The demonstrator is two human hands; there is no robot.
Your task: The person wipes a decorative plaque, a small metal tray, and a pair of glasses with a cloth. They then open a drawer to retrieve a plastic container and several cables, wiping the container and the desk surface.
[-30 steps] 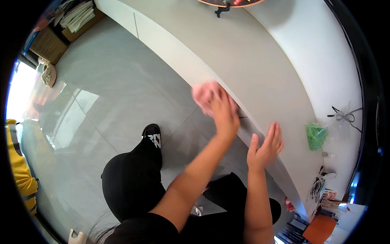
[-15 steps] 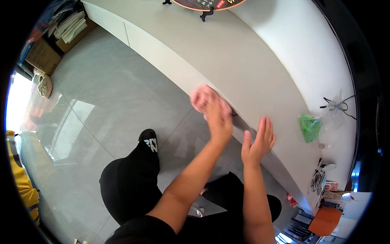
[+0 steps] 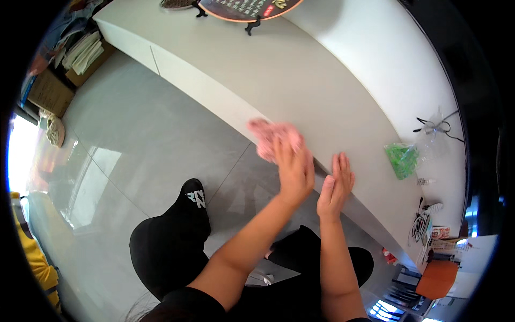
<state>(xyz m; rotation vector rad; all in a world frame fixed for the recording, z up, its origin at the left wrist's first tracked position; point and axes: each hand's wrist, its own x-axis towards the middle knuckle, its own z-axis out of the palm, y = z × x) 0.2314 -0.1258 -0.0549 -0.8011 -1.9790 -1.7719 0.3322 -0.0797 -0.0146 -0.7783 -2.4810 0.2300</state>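
Note:
A crumpled pink cloth (image 3: 276,137) lies against the front edge of the long, low beige cabinet (image 3: 316,91). My left hand (image 3: 294,170) presses on it, fingers over its folds, and part of the cloth hangs past the edge over the white front. To the right, my right hand (image 3: 335,188) rests on the cabinet's edge with its fingers stretched out, holding nothing.
A round decorative plate (image 3: 244,8) stands on a black stand at the cabinet's far end. A green plastic bag (image 3: 402,160) and cables (image 3: 437,129) lie by the wall. Cardboard boxes (image 3: 51,94) and shoes (image 3: 54,130) are at the far left.
The pink cloth has spread out and sits further over the cabinet's edge. My left hand has moved slightly right and down; my right hand stays on the edge. The view has shifted a little.

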